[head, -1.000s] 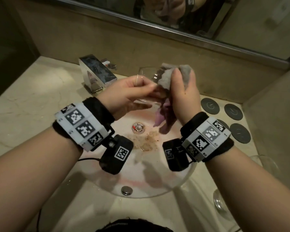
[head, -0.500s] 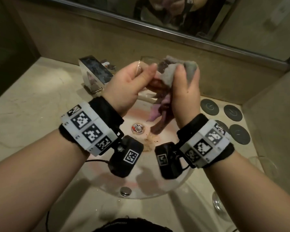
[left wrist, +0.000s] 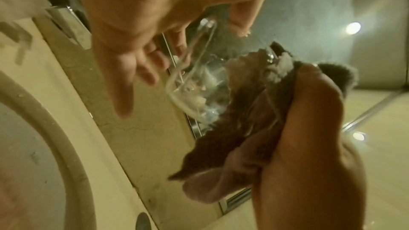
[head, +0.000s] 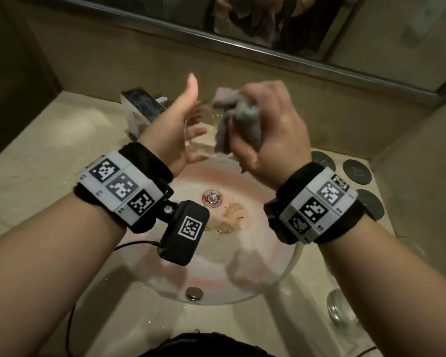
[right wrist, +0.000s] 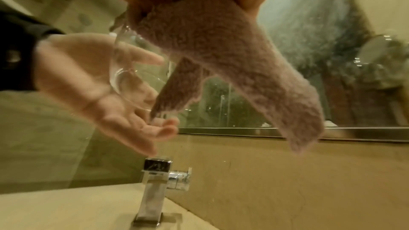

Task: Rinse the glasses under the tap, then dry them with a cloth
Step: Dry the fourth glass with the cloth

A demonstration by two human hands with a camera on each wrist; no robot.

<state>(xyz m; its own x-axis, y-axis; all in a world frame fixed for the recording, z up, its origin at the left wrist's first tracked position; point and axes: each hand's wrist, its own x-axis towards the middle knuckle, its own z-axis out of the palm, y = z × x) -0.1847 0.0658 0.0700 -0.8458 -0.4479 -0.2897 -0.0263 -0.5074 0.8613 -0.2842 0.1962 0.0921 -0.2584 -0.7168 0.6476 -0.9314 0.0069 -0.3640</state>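
A clear glass (head: 200, 130) is held over the sink between my hands. My right hand (head: 276, 130) grips a grey-pink cloth (head: 245, 119) bunched against the glass's mouth, and the glass hangs from that grip. In the right wrist view the cloth (right wrist: 221, 55) hangs down from my fist over the glass (right wrist: 130, 76). My left hand (head: 180, 124) is open, thumb up and fingers spread, its palm beside the base of the glass (left wrist: 194, 92). Whether the palm touches the base I cannot tell.
A square chrome tap (head: 144, 109) stands behind my left hand. The round basin (head: 289, 274) below has a drain (head: 211, 198) and brown residue (head: 229, 219). Another glass (head: 343, 310) lies on the counter at the right, near dark round coasters (head: 357, 171). A mirror (head: 397, 34) runs along the back.
My left hand has let go of the glass and opened, thumb raised. Both hands have lifted slightly. My right hand keeps the cloth and the glass and has turned.
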